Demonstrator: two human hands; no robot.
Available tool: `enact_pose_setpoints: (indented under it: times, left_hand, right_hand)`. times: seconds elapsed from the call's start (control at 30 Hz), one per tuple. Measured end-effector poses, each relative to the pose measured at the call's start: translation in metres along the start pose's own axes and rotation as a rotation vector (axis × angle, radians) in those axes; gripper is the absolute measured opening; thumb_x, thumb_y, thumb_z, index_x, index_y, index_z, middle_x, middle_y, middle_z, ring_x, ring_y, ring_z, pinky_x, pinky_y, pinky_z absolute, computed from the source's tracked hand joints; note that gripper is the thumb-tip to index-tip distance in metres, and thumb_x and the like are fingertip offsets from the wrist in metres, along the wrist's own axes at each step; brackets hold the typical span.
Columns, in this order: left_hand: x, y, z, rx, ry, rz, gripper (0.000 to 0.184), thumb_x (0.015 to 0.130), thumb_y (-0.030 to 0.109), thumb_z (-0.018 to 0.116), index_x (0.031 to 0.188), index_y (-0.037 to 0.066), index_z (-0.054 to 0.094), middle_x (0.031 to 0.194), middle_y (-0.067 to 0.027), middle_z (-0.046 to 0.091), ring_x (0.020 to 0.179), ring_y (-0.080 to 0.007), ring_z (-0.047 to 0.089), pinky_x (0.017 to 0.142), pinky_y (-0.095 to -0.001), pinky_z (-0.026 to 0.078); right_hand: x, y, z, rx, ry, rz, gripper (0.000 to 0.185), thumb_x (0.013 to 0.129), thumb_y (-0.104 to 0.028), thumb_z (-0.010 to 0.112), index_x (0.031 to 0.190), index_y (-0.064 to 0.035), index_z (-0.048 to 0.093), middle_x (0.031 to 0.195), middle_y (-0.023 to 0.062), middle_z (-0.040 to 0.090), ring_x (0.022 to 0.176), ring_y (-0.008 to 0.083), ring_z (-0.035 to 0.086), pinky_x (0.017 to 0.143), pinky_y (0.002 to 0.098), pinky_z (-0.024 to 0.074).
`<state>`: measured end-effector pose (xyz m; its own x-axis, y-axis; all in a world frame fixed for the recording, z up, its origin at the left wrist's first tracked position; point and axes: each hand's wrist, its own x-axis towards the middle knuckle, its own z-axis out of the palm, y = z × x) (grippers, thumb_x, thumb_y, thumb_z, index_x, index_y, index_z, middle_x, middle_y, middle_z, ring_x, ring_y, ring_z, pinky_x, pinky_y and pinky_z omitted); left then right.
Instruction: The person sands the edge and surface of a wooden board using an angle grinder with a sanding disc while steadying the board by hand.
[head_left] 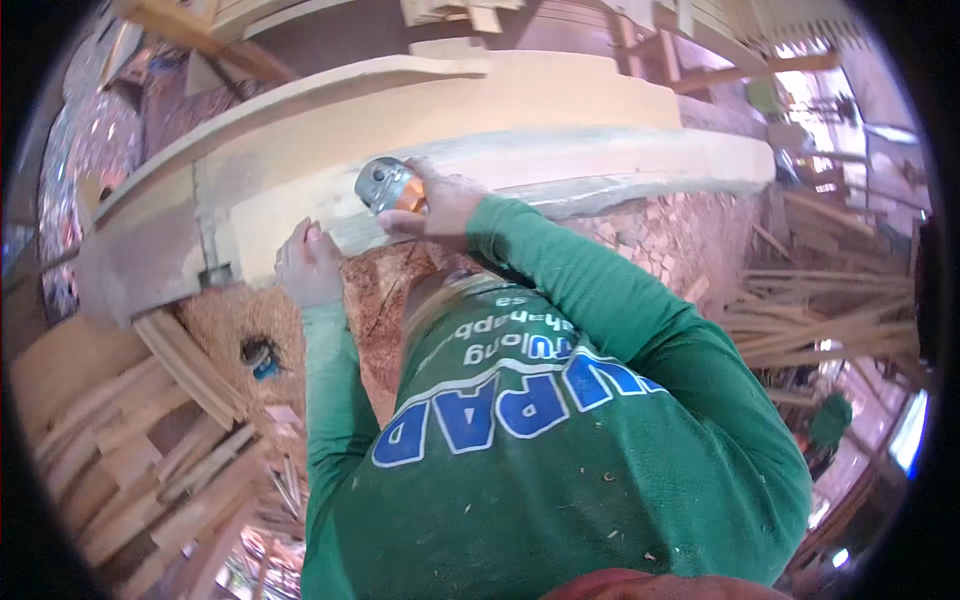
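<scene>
Tool [383, 184]: silver-and-orange, upper middle of frame, at the pale wooden piece [640, 160].
Handling: likely rigid, compact, fairly heavy; smooth metal may slip. Best held round the orange end [412, 196].
Right grip [445, 205]: wrapped round that end.
Left grip [310, 265]: fingers curled near wood's edge; can't tell if holding anything.

You're in a woodworking workshop, power tool [383, 186] in your right hand [446, 204], long pale panel [560, 92] under that grip, shavings [725, 228] and offcuts [640, 240] strewn lower right, planks [125, 425] heaped lower left.
</scene>
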<state>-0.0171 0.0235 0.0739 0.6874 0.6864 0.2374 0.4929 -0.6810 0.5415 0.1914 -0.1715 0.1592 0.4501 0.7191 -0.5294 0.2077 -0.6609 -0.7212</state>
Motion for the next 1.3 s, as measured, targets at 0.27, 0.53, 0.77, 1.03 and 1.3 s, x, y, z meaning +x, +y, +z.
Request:
enact_pose_setpoints:
  times: [0.27, 0.53, 0.77, 1.03, 1.3]
  left_hand:
    - [0.021, 0.072, 0.066, -0.007, -0.129, 0.360, 0.033, 0.089, 0.037, 0.080, 0.113, 0.014, 0.078, 0.114, -0.0079, 0.074, 0.111, -0.0306, 0.067, 0.099, -0.0482, 0.047]
    - [0.027, 0.173, 0.124, -0.001, -0.453, 0.537, 0.057, 0.081, 0.054, 0.085, 0.122, 0.016, 0.074, 0.119, -0.0082, 0.067, 0.117, -0.0312, 0.061, 0.103, -0.0496, 0.043]
    - [0.022, 0.227, 0.151, 0.002, -0.463, 0.555, 0.056, 0.080, 0.053, 0.085, 0.120, 0.016, 0.075, 0.116, -0.0080, 0.066, 0.112, -0.0317, 0.061, 0.103, -0.0497, 0.043]
    - [0.019, 0.232, 0.155, 0.027, -0.387, 0.606, 0.054, 0.076, 0.053, 0.088, 0.114, 0.017, 0.076, 0.111, -0.0067, 0.066, 0.109, -0.0299, 0.061, 0.100, -0.0495, 0.045]
    - [0.014, 0.244, 0.143, 0.004, -0.533, 0.461, 0.036, 0.085, 0.041, 0.083, 0.104, 0.015, 0.069, 0.105, -0.0101, 0.071, 0.100, -0.0334, 0.068, 0.091, -0.0482, 0.052]
  right_hand:
    - [-0.065, 0.075, -0.051, 0.254, 0.154, 0.109, 0.114, 0.084, -0.068, 0.076, 0.162, -0.0015, 0.028, 0.137, 0.0347, 0.064, 0.132, 0.0470, 0.062, 0.114, 0.0467, 0.0478]
    - [-0.136, 0.182, -0.121, 0.332, 0.447, 0.338, 0.122, 0.084, -0.070, 0.076, 0.165, 0.0033, 0.022, 0.143, 0.0336, 0.061, 0.137, 0.0426, 0.060, 0.116, 0.0417, 0.0452]
    - [-0.200, 0.255, -0.206, 0.367, 0.556, 0.499, 0.123, 0.083, -0.078, 0.072, 0.164, 0.0020, 0.027, 0.145, 0.0311, 0.060, 0.138, 0.0389, 0.059, 0.116, 0.0407, 0.0448]
    - [-0.229, 0.370, -0.250, 0.517, 0.692, 0.475, 0.109, 0.084, -0.075, 0.075, 0.157, -0.0009, 0.042, 0.131, 0.0207, 0.068, 0.120, 0.0291, 0.066, 0.102, 0.0388, 0.0519]
    - [-0.296, 0.437, -0.193, 0.504, 1.341, 0.260, 0.045, 0.106, -0.048, 0.063, 0.120, -0.0070, 0.073, 0.101, 0.0042, 0.073, 0.079, 0.0128, 0.066, 0.068, 0.0288, 0.0539]
